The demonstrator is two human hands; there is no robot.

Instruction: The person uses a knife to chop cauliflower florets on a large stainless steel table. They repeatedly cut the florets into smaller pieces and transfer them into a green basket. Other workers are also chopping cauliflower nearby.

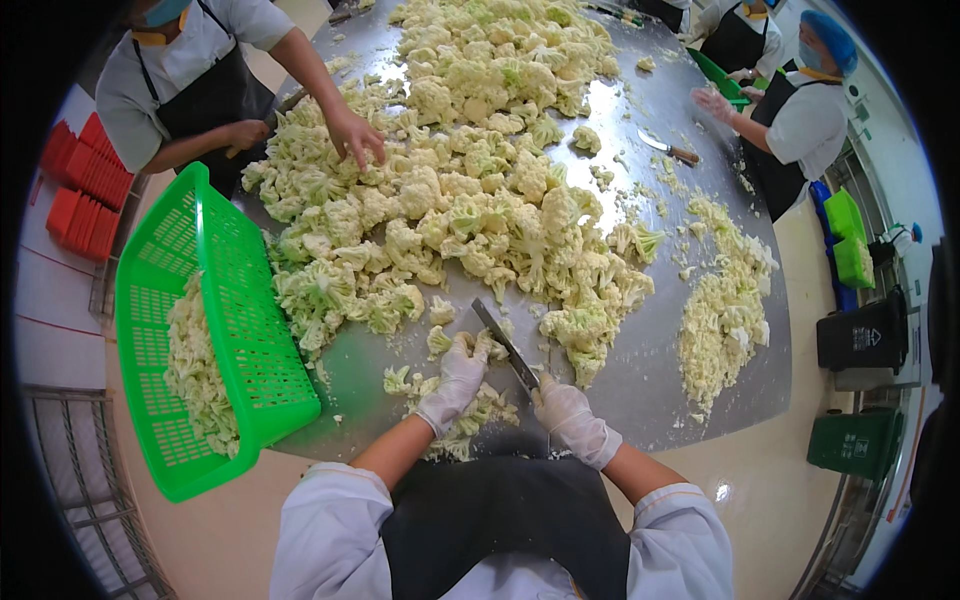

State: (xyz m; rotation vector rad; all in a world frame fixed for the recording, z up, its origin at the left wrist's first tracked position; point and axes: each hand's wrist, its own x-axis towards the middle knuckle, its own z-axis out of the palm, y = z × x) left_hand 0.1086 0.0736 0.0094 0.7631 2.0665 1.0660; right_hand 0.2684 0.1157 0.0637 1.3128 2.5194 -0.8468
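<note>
A kitchen knife (505, 345) with a dark blade is in my gloved right hand (572, 415), its tip pointing away and to the left. Closed beside the blade, my gloved left hand (455, 387) grips a cauliflower floret (491, 346), mostly covered by the fingers. Small cut florets (483, 408) lie on the steel table under and between my hands. Just beyond them spreads a large heap of cauliflower (430, 205), reaching to the table's far end.
A green perforated basket (283, 345) holding florets leans at the table's left edge. Cauliflower crumbs (720, 310) are piled on the right. Another knife (668, 148) lies farther back. One co-worker's hand (352, 138) reaches into the heap from the left; other people stand at the far right.
</note>
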